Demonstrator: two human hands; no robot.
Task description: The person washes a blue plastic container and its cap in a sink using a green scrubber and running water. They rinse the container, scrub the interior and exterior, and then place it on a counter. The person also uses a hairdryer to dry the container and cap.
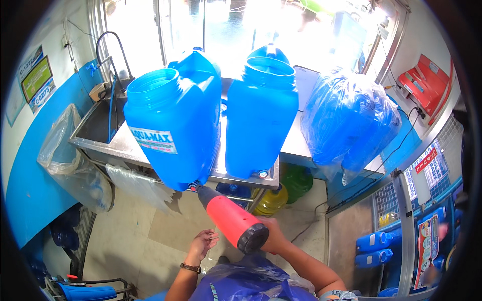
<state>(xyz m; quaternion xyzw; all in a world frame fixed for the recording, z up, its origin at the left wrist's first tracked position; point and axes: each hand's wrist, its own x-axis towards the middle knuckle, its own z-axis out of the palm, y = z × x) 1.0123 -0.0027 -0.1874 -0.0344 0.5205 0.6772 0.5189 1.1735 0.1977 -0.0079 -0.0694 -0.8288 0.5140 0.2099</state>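
Observation:
My right hand (273, 236) is wrapped round the handle of a red heat gun (231, 215) with a black nozzle and a black round rear. Its nozzle points at the small spout (193, 186) low on the left blue water jug (168, 125), which has a wide open mouth and a white label. My left hand (203, 244), wearing a wristwatch, hovers just left of the heat gun, fingers stretched out and holding nothing. To the right of that jug stands a second blue jug (261, 120) with its own spout (262, 174). More blue jugs show partly behind both.
The jugs stand on a steel counter (223, 173) beside a sink (95, 123). Plastic-wrapped blue jugs (349, 120) sit at right. A black cord (391, 155) runs across to the floor. Yellow (271, 200) and green bottles (297, 181) are below; clear plastic bags (75, 160) hang left.

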